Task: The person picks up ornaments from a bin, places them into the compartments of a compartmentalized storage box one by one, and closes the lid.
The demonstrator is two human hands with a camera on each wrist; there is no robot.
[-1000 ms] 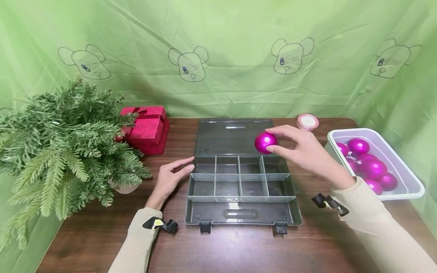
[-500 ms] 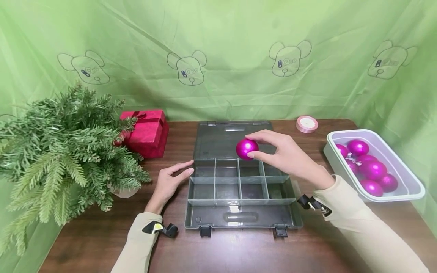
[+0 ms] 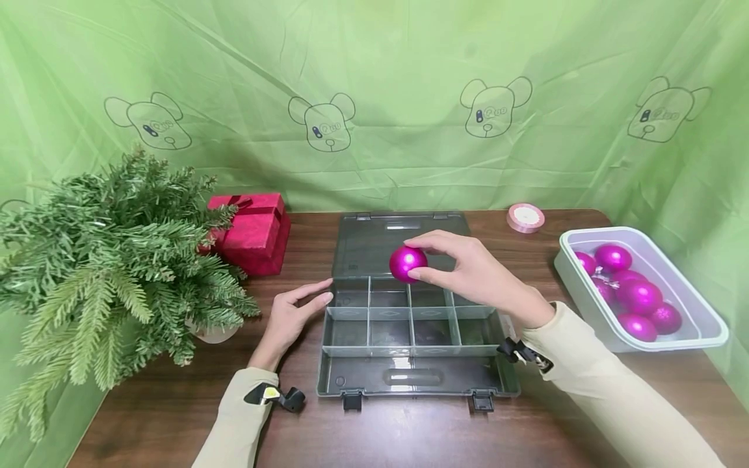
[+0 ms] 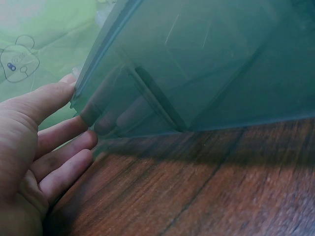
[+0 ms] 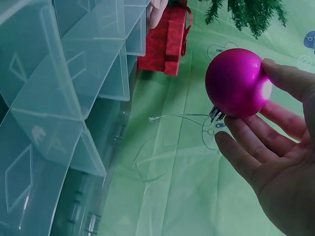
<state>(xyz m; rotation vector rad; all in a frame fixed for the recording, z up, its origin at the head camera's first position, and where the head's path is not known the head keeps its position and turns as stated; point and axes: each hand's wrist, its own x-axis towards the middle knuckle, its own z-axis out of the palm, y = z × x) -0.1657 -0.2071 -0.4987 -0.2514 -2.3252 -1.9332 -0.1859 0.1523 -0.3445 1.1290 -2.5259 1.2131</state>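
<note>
My right hand pinches a shiny magenta Christmas bauble between thumb and fingers, above the back compartments of a clear grey divider box. In the right wrist view, the bauble has a silver cap and a thin hanging loop stretching toward the box dividers. The box lies with its lid folded back. At its back left corner rests my left hand; the left wrist view has the thumb at the rim and the other fingers against the smoky side wall.
A white tub holding several magenta baubles stands at the right. Behind it to the left lies a pink ribbon roll. An artificial fir tree and a red gift box occupy the left side.
My right hand has carried the bauble leftward and slightly down over the divider box. My left hand has stayed at the box's left edge. The head view has tilted slightly up.
</note>
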